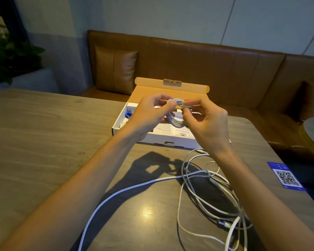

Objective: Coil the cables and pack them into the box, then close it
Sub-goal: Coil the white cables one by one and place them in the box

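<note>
Above the open box (163, 122), left hand (149, 113) and right hand (207, 124) pinching a coiled cable (174, 116), loose cables (207, 189) crowding the near table (43, 142), QR card (285, 175) at right edge.

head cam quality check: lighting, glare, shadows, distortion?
Head view: dim, warm light from above; one glare spot on the table near the loose cables; hard shadow of the hands and coil on the tabletop before the box. Wide-angle bending at the frame edges. The coiled cable between left hand and right hand is slightly soft.
</note>
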